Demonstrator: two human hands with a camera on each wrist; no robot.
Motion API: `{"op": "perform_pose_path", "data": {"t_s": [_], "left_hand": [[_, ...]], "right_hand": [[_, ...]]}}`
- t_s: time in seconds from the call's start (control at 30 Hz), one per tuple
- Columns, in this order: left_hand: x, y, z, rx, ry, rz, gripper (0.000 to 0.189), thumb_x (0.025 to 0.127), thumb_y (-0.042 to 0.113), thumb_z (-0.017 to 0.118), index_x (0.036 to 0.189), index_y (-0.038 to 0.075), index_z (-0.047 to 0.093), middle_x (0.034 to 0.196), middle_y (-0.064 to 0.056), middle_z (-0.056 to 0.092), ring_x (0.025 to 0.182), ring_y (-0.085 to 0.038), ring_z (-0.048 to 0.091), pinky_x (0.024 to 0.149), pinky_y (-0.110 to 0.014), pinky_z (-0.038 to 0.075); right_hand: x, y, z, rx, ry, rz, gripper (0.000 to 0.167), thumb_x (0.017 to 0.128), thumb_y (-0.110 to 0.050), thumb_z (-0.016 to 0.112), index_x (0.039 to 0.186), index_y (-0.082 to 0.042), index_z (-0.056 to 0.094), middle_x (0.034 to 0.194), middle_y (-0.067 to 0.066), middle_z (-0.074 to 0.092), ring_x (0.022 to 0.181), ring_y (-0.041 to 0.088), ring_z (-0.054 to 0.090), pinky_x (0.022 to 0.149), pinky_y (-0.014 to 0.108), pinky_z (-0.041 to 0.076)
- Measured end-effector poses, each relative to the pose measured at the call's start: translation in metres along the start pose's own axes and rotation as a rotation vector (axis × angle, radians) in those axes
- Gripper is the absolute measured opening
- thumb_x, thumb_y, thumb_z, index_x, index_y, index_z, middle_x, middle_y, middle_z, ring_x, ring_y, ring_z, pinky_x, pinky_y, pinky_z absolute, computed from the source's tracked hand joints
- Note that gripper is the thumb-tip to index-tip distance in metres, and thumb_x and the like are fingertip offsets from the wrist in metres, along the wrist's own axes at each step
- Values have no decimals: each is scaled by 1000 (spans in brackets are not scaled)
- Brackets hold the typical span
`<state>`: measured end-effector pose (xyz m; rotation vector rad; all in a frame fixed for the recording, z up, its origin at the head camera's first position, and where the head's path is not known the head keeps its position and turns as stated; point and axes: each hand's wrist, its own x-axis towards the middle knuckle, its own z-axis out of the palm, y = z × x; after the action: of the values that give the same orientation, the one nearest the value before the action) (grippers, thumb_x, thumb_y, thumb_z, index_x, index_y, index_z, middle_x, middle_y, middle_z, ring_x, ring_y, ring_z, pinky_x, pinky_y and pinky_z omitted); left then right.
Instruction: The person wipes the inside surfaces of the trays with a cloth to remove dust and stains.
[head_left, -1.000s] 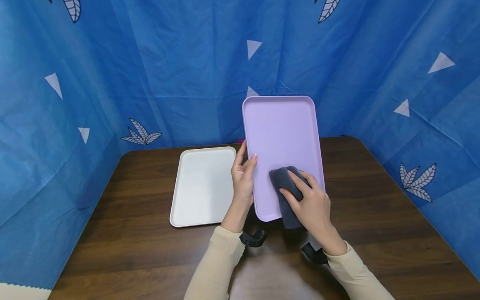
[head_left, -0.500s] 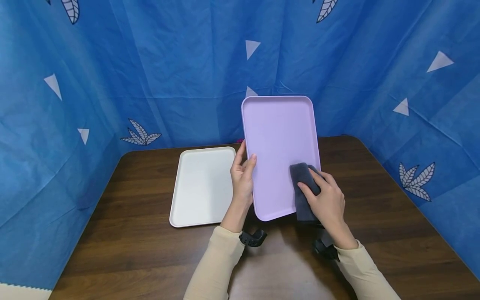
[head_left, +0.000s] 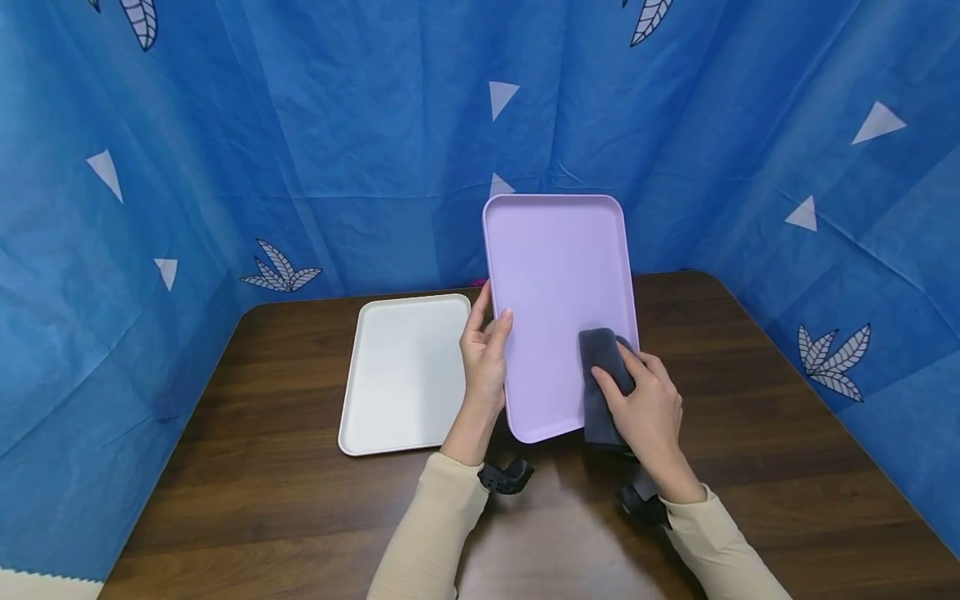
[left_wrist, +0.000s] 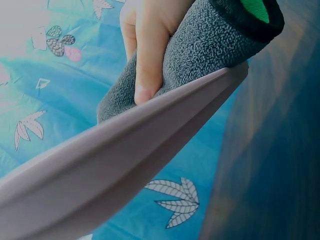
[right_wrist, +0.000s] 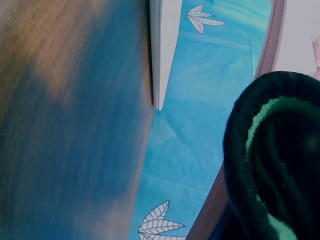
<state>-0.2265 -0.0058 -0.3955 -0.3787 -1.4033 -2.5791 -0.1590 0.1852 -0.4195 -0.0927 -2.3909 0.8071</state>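
Note:
My left hand [head_left: 483,358] grips the left edge of a lilac tray [head_left: 558,283], its thumb on the inner face. The tray is held up and tilted above the table, its face toward the head camera. In my right hand [head_left: 647,404] is a folded dark grey cloth [head_left: 600,387], pressed on the tray's lower right part and covering that corner. The left wrist view shows the cloth [left_wrist: 200,50] lying over the tray's rim [left_wrist: 115,130], with fingers of the right hand [left_wrist: 152,45] on it. Green lining shows inside the fold.
A white tray [head_left: 408,375] lies flat on the brown wooden table [head_left: 262,467], left of the lilac tray. Blue patterned curtain [head_left: 360,142] surrounds the table at the back and both sides.
The right hand and cloth have moved right across the lilac tray to its right edge, then slightly back left. The left hand keeps its grip, and the tray has barely shifted.

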Motion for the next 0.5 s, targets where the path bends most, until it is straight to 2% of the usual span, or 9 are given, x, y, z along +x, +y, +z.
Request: {"op": "perform_pose_path", "data": {"t_s": [0.2, 0.5], "left_hand": [[1, 2, -1, 1, 4, 13, 53, 100, 8, 50, 151, 14, 37, 127, -11, 64, 97, -7, 69, 80, -23, 57], [0, 2, -1, 8, 4, 17, 53, 100, 8, 51, 151, 16, 37, 133, -14, 60, 103, -8, 68, 86, -25, 56]], "right_hand": [[-6, -8, 2, -5, -2, -50, 53, 81, -26, 80, 127, -3, 65, 113, 26, 62, 94, 44, 65, 70, 60, 53], [-18, -29, 6, -10, -9, -177, 53, 77, -27, 83, 123, -5, 68, 109, 21, 63, 77, 37, 68, 58, 50, 55]]}}
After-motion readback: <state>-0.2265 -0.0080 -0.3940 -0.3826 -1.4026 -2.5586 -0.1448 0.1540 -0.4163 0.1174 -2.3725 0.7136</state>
